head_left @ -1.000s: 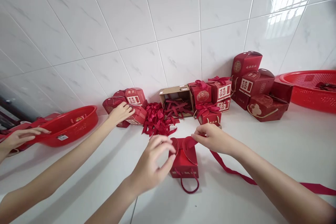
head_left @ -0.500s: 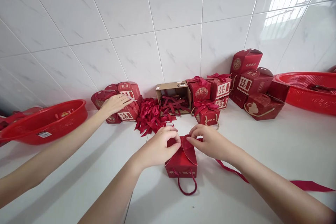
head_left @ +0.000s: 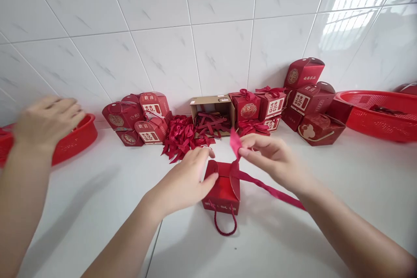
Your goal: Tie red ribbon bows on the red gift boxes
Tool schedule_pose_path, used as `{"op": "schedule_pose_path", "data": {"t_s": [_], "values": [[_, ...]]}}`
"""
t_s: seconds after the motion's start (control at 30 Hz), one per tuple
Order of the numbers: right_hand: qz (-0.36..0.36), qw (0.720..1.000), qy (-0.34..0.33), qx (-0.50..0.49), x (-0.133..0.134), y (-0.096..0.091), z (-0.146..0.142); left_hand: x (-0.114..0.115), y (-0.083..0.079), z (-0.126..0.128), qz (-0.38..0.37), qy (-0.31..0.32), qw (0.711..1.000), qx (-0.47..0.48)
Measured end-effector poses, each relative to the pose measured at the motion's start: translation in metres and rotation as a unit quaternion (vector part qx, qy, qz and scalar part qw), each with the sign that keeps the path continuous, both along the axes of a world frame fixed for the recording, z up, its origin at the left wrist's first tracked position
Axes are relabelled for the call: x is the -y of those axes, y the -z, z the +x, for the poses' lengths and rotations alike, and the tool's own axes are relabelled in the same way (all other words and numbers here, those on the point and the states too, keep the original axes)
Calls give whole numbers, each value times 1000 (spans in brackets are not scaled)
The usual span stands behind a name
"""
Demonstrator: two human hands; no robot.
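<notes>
A small red gift box (head_left: 220, 191) stands upright on the white surface, with a twisted dark red cord handle (head_left: 225, 231) hanging at its front. My left hand (head_left: 184, 180) grips the box's left side, thumb against the rounded flap. Just above the right flap, my right hand (head_left: 272, 158) pinches a red ribbon (head_left: 235, 143) near its end between thumb and fingers. The ribbon runs through the top of the right flap, and its long tail trails to the right, passing behind my forearm.
Behind lie a pile of red ribbons (head_left: 182, 134) and an open cardboard box (head_left: 211, 100). Gift boxes are stacked at left (head_left: 151, 128) and right (head_left: 312, 104) along the tiled wall. Red baskets (head_left: 384, 113) sit at both sides. Another person's blurred hand (head_left: 48, 121) is over the left basket.
My right hand has drawn the ribbon end up through the right flap. My left hand has shifted to the box's left side. The other person's hand has moved left to the basket.
</notes>
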State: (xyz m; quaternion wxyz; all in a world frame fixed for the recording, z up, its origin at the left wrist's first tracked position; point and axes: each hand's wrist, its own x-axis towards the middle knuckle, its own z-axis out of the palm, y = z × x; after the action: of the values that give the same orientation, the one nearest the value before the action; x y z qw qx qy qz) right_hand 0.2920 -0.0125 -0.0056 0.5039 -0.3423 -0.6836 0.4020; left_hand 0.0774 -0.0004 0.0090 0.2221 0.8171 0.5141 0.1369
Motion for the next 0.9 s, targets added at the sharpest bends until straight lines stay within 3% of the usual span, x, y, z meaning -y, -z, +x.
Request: {"op": "schedule_pose_path", "data": {"t_s": [0.13,0.27,0.37,0.43,0.53,0.67,0.9], "values": [[48,991,35,-120,17,-18,23,2,2,-3,-52,0,995,-87],[121,970,38,-207,28,-30,40,-2,5,-4,-54,-9,997,-46],[116,968,53,-217,25,-30,40,-7,8,-4,-78,-2,997,19],[64,981,72,-170,17,-24,34,-11,10,-2,-97,-3,993,61],[-49,996,71,-24,1,-9,19,-18,14,0,-127,-4,986,105],[-151,977,61,138,-12,8,1,-22,16,2,-150,-3,981,120],[-181,963,18,199,-15,16,-8,-21,18,2,-164,1,977,134]]}}
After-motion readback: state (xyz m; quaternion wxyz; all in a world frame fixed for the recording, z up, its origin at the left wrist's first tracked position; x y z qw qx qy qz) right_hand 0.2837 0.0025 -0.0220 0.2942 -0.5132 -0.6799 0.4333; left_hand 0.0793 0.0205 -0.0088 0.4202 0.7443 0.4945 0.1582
